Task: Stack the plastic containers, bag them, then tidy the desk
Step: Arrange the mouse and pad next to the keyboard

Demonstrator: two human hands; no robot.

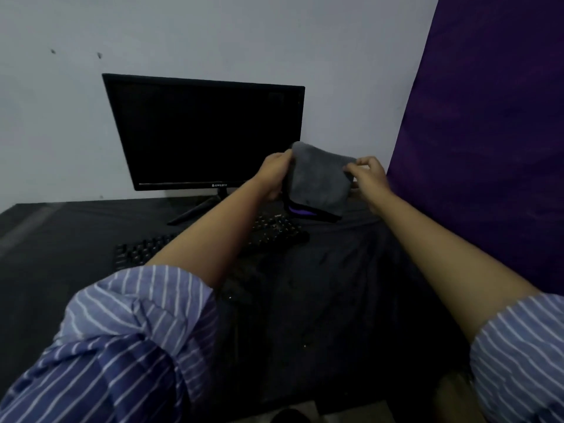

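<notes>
Hands — left hand (274, 175) and right hand (370, 175) — pinch folded grey microfibre cloth (319, 178); I'd keep the corners aligned, edges taut.

There were two hands, left (272, 175) and right (370, 175), one grey cloth (317, 178) between them, one monitor (204, 132) at the far left, one keyboard (146, 251) nearer, one desk (61, 239), and one purple curtain (488, 132) at the right.
</notes>
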